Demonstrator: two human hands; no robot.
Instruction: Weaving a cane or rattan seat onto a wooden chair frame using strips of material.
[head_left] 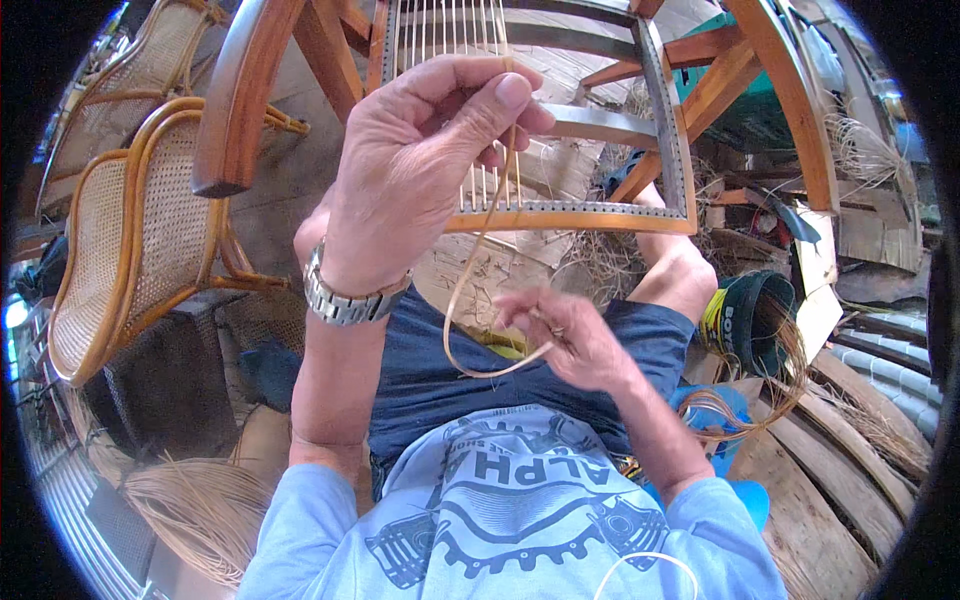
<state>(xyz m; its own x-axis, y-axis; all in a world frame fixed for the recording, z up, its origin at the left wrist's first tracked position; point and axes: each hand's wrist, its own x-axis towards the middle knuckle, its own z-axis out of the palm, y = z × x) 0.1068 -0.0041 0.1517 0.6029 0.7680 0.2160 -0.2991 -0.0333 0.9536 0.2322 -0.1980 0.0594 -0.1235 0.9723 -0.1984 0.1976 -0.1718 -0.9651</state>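
At centre, the blurred right hand (575,340) meets a pale cane strand (448,322), its finger grip impossible to tell; the strand loops up to the left hand (420,150), thumb and fingers pinched on it at upper centre. Beyond, a wooden chair frame (580,216) spans the top, above a littered floor (300,150), with a woven chair (100,250) at left.
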